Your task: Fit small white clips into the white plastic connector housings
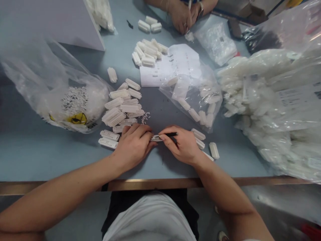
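My left hand point(135, 144) is closed on one end of a white plastic connector housing point(156, 138) with rows of small holes, holding it low over the table. My right hand point(180, 144) pinches a slim black pen-like tool point(173, 134); its tip is at the housing, and whether it touches cannot be made out. Beside my left hand lies a heap of similar white housings point(120, 107), several with holes facing up. Tiny white pieces point(145, 117) are scattered just beyond my left fingers. More housings point(199, 134) lie to the right of my right hand.
A clear bag of tiny white pieces point(75, 100) stands at left. Farther back are a housing pile point(150, 52), a paper sheet point(183, 57) and a clear bag of housings point(195, 103). Large filled bags point(276, 100) crowd the right. Across the table are another person's hands point(184, 16).
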`<state>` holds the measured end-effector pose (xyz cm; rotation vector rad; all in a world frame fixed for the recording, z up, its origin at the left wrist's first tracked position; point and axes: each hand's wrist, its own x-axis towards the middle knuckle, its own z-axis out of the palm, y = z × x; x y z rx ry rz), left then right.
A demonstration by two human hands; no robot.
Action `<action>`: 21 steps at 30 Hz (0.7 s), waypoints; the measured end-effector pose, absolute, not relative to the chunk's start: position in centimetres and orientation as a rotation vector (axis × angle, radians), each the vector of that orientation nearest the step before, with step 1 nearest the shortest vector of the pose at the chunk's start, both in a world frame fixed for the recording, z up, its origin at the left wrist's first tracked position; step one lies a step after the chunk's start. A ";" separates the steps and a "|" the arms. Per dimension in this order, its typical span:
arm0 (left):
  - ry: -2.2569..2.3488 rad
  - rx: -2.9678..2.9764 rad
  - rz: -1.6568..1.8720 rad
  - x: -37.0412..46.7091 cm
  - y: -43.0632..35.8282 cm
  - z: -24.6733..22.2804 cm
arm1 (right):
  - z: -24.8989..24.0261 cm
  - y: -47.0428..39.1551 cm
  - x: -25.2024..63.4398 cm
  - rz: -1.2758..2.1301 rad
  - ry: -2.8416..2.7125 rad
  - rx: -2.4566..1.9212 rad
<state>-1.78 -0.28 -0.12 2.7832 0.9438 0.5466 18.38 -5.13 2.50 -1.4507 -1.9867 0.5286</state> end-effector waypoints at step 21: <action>0.955 2.761 0.516 -1.8 -0.4 0.0 | 1.9 -5.1 17.9 0.518 -2.038 -1.460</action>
